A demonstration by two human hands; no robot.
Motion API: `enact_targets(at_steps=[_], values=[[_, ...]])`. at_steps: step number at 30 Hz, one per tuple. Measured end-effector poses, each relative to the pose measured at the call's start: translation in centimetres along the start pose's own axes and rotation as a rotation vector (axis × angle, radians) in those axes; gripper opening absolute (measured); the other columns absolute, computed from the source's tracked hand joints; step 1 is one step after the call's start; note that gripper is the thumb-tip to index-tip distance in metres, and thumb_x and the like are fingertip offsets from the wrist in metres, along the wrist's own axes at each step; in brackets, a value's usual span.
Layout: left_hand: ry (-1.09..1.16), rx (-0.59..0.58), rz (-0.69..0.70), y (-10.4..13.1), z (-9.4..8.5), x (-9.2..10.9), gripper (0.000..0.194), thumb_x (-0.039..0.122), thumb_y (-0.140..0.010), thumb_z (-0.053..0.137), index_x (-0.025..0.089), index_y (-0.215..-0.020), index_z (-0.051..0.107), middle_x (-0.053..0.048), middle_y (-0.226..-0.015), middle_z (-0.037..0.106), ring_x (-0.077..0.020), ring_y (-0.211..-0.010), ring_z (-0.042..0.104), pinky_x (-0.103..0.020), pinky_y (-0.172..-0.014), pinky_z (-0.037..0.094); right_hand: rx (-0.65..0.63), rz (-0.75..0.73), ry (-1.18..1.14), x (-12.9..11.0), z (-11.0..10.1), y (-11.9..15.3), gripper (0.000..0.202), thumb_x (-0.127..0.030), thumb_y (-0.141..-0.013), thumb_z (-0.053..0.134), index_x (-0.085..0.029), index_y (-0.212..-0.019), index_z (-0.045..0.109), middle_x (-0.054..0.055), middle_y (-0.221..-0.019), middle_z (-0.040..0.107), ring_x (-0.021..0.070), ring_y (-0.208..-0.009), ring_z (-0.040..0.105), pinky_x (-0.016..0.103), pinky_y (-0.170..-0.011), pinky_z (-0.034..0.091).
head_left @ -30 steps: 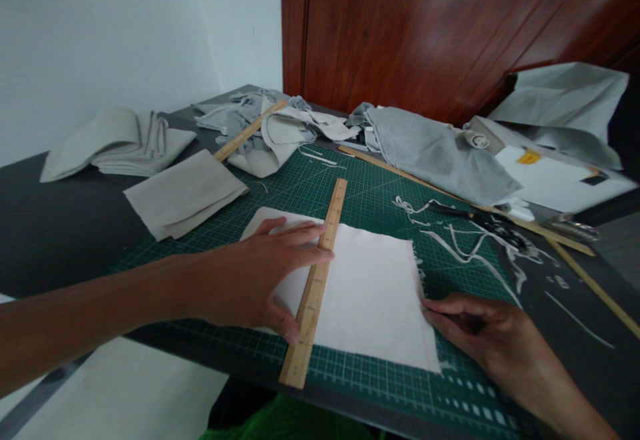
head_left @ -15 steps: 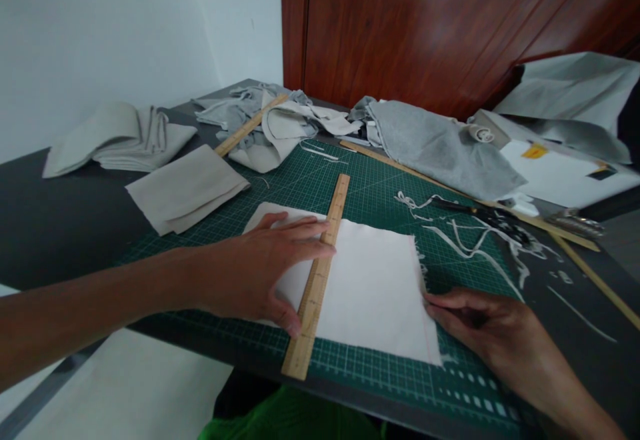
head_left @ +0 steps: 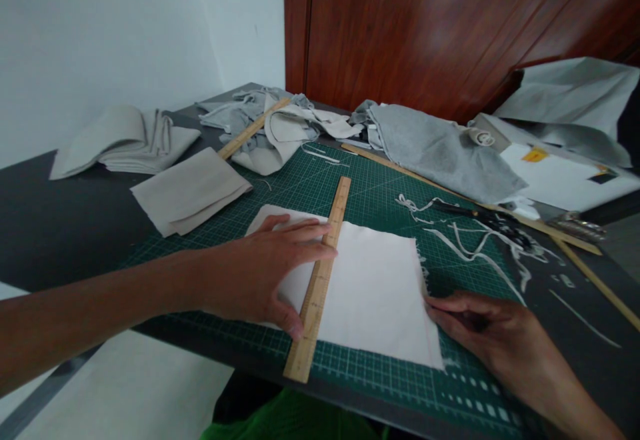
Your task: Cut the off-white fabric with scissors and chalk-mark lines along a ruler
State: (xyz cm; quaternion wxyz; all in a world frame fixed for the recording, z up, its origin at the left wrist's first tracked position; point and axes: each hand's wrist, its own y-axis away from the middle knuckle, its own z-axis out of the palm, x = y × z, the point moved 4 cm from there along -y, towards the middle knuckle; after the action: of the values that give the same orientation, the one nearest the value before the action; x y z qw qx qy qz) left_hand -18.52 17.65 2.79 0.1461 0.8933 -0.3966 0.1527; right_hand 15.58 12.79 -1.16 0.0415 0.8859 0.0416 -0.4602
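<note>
A white piece of fabric lies flat on the green cutting mat. Across it rests a wooden ruler, its near end reaching the table edge. My left hand is spread over the fabric's left part, with fingertips and thumb on the ruler. At the fabric's right edge, my right hand pinches the border between thumb and forefinger. Loose threads fringe that edge above the pinch. The fabric under my left palm is hidden.
Folded beige cloth lies left of the mat, with a folded stack beyond. Grey cloth and a white box stand behind. Dark-handled scissors lie at right among white fabric strips. A long wooden stick crosses behind.
The whole view has shifted very slightly. Both hands, the ruler and the fabric keep the same places relative to each other.
</note>
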Motion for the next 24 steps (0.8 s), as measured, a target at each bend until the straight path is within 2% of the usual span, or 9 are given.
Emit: enact_targets(at_steps=[8,14,19,24], values=[[0.008,-0.005,-0.010,0.1,-0.2,0.1,0.103,0.075,-0.077,0.084,0.025,-0.160,0.052,-0.018,-0.180,0.032,-0.0421,-0.170,0.018,-0.066,-0.135,0.013,0.023,-0.039,0.038,-0.5,0.1,-0.2,0.017,-0.046,-0.083,0.084,-0.032,-0.086,0.094,0.001,-0.067,0.081,0.0224,-0.062,0.078,0.023,-0.053,0.063],[0.055,0.042,-0.011,-0.1,-0.4,0.0,0.105,0.075,-0.066,0.092,0.026,-0.153,0.060,-0.019,-0.175,0.043,-0.0479,-0.167,0.026,-0.069,-0.134,0.018,-0.001,-0.061,0.072,0.5,-0.1,-0.5,0.020,-0.048,-0.087,0.084,-0.032,-0.093,0.095,0.002,-0.074,0.087,0.0249,-0.064,0.082,0.024,-0.057,0.068],[0.073,0.056,-0.024,-0.2,-0.4,0.0,0.097,0.076,-0.069,0.089,0.027,-0.149,0.063,-0.017,-0.171,0.048,-0.0468,-0.165,0.029,-0.066,-0.134,0.022,-0.039,-0.107,0.104,0.5,0.0,-0.4,0.018,-0.047,-0.089,0.083,-0.036,-0.098,0.095,0.000,-0.074,0.087,0.0252,-0.065,0.083,0.025,-0.059,0.070],[0.105,0.153,0.040,-0.8,-0.6,0.0,0.086,0.075,-0.062,0.094,0.028,-0.131,0.071,-0.014,-0.154,0.061,-0.0457,-0.152,0.047,-0.058,-0.129,0.030,-0.040,-0.154,0.152,1.2,-0.2,-0.5,0.018,-0.044,-0.090,0.082,-0.037,-0.100,0.094,0.000,-0.079,0.088,0.0239,-0.064,0.083,0.023,-0.058,0.070]])
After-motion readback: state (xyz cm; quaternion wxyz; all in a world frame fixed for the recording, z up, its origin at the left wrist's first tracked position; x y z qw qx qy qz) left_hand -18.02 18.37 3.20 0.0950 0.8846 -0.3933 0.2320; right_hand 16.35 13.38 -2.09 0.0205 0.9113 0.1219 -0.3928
